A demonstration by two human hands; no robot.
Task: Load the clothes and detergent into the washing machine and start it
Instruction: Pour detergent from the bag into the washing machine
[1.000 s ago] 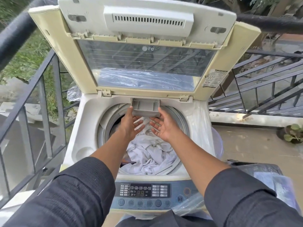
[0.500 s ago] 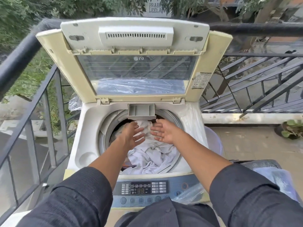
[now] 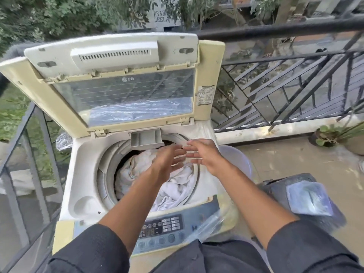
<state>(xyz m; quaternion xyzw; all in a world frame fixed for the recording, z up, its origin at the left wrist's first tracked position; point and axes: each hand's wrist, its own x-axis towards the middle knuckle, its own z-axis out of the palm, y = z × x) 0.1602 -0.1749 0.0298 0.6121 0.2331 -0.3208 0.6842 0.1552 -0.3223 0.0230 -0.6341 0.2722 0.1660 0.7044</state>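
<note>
A cream top-loading washing machine (image 3: 84, 174) stands with its lid (image 3: 126, 91) raised. White clothes (image 3: 137, 166) fill the drum. The grey detergent drawer (image 3: 146, 138) sticks out at the drum's back rim. My left hand (image 3: 169, 160) hovers over the clothes, fingers spread, holding nothing. My right hand (image 3: 202, 154) is beside it over the drum's right rim, also with fingers apart and nothing in it. Both are below and right of the drawer. The control panel (image 3: 163, 227) lies at the front, partly under my left arm.
Black metal railings (image 3: 285, 89) run behind and on both sides of the machine. A pale plastic tub (image 3: 238, 160) stands right of it. A dark bin with a plastic sheet (image 3: 309, 200) is at my right. A potted plant (image 3: 329, 134) sits far right.
Both hands have come away from the detergent drawer and moved right, over the clothes. The camera view has swung to the right.
</note>
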